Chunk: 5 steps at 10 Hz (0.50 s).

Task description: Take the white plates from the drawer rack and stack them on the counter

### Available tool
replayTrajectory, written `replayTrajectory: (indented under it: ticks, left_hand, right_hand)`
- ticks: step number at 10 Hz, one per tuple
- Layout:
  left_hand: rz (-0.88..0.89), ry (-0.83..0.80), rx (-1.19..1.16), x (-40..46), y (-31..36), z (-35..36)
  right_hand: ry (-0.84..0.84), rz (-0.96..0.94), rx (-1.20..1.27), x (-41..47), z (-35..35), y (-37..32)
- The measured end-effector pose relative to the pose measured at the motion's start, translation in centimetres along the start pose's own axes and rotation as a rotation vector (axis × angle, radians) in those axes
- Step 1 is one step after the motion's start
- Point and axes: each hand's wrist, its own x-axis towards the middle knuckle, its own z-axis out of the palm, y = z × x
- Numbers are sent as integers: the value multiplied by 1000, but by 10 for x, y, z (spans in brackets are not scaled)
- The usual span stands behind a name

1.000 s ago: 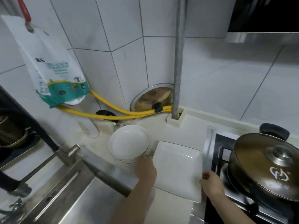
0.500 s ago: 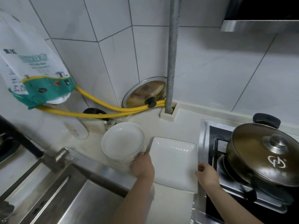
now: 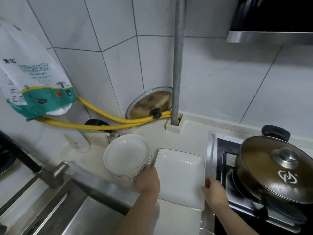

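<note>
A white square plate (image 3: 180,175) lies on the pale counter (image 3: 191,133) between a stack of round plates and the stove. My left hand (image 3: 149,179) grips the square plate's left edge, close beside the stack. My right hand (image 3: 213,192) holds its right edge with the thumb on the rim. The stack of several round white plates (image 3: 127,154) stands on the counter just left of the square plate. The drawer rack is out of view.
A lidded steel pot (image 3: 277,168) sits on the stove (image 3: 225,160) at right. A sink (image 3: 55,212) with a faucet (image 3: 50,173) lies at left. A glass lid (image 3: 150,103), yellow hoses (image 3: 101,116) and a vertical pipe (image 3: 177,65) stand against the tiled wall.
The view has tilted slightly, shifting the scene. Both hands stay on the square plate's edges, and the plate lies in nearly the same spot beside the round stack.
</note>
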Motion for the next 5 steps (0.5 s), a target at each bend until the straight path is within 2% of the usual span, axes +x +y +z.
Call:
replayTrajectory:
  ticks: [1, 3, 5]
  left_hand:
    - [85, -30, -19, -2, 0, -1]
    - [273, -144, 135, -8, -5, 0]
    - [195, -132, -44, -27, -4, -14]
  right_hand:
    - [-43, -28, -95, -5, -6, -2]
    - [-199, -148, -412, -15, -18, -3]
    - [-191, -303, -645, -34, -23, -16]
